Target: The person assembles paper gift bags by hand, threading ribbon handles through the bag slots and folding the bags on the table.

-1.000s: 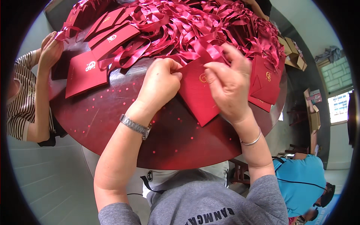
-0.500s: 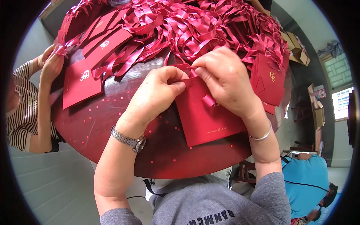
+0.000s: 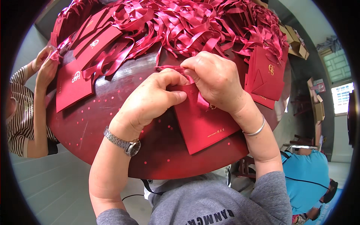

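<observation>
A red paper gift bag (image 3: pixel 205 129) with gold print is held tilted over the table in front of me. My left hand (image 3: pixel 159 90) pinches its upper left edge between thumb and bent fingers. At the bag's top, my right hand (image 3: pixel 215 82) is closed on the pink-red satin ribbon (image 3: pixel 191 75), thumb and fingertips pressed together. Part of the ribbon hangs down the bag's front below my right fingers. My fingers hide much of the bag's opening and the ribbon's ends.
The round dark red table (image 3: pixel 112 150) carries a heap of ribbons (image 3: pixel 187 26) and bags behind my hands. More red bags lie at left (image 3: pixel 75 84) and right (image 3: pixel 267 73). Small red dots are scattered on the tabletop. A person in stripes (image 3: pixel 28 112) handles ribbon at left.
The held bag's lower edge has come slightly nearer me. My right hand has moved a little left and down with the ribbon, and my left hand still grips the bag's edge.
</observation>
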Tool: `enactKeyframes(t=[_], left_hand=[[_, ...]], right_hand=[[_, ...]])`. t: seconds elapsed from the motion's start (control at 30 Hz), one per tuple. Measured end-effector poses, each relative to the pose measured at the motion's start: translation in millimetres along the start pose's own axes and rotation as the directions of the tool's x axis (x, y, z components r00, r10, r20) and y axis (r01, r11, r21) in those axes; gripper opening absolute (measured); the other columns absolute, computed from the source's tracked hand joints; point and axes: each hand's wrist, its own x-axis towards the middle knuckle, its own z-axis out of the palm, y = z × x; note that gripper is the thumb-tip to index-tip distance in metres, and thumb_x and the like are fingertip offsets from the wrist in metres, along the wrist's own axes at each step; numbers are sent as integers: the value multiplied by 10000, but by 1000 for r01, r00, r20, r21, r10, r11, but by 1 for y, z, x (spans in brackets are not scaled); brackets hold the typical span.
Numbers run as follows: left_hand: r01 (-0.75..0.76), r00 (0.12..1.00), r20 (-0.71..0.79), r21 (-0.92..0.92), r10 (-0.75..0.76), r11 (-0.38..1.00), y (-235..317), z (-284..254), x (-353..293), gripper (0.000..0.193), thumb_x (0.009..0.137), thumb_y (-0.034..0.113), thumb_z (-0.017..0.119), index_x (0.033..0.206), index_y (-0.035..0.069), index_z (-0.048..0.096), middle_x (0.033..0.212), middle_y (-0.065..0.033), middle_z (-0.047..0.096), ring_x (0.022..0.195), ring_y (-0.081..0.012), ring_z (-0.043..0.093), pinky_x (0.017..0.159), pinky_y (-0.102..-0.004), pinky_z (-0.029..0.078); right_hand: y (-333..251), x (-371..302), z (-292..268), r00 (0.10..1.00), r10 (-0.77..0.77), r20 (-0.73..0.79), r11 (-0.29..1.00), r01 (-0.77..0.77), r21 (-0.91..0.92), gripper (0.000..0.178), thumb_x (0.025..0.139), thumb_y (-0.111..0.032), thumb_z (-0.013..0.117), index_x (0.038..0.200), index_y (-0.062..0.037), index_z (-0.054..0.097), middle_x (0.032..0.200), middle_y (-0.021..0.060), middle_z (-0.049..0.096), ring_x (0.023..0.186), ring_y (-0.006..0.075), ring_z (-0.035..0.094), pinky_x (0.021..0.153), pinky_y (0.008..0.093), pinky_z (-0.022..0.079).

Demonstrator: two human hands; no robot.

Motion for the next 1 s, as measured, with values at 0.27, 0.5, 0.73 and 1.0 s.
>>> enactKeyframes(t=[0.27,0.5,0.73,1.0], left_hand=[[115,990,-55,-228,-131,967,3,1,3,238,815,42,639,1036,-48,642,912,-44,643,852,-111,579,788,-258,467],[34,979,-193,-154,-63,987,3,1,1,231,812,61,638,1018,-42,654,895,-50,660,822,-101,585,767,-249,473],[65,984,-163,-30,-69,997,5,-1,2,239,844,10,629,1083,0,614,996,-18,613,894,-78,556,822,-228,447],[14,972,-233,180,29,984,3,6,3,187,839,10,639,1026,-7,643,946,-12,628,829,-70,556,741,-227,461]], right_hand=[[-1,1,-18,982,164,-91,974,-146,174,135,794,26,681,920,-16,663,802,92,645,725,203,633,641,301,492],[-27,0,-28,921,329,210,916,-366,166,57,783,-12,668,836,-8,647,720,100,632,622,203,617,584,302,479],[-23,-3,-20,953,267,143,942,-290,169,53,762,-3,661,813,-6,649,744,111,655,663,234,643,617,325,500],[-24,-4,-15,966,198,168,977,-208,42,47,738,-19,642,776,-28,618,724,106,634,667,275,632,625,355,505]])
